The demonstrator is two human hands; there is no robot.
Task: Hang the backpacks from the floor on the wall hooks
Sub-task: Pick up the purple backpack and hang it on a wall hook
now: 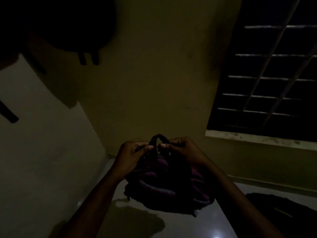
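The room is very dark. A purple and black backpack (164,186) hangs above the floor in front of the wall. Its black top loop (158,138) arches up between my hands. My left hand (132,155) pinches the left side of the loop. My right hand (181,150) pinches the right side. A dark backpack (56,23) hangs high on the wall at the upper left, with straps dangling below it. No hook is visible in the gloom.
A barred window (267,78) with a pale sill fills the upper right. A second dark bag (281,210) lies on the glossy floor (180,225) at the lower right. A white surface (42,143) stands to the left of the yellowish wall (154,74).
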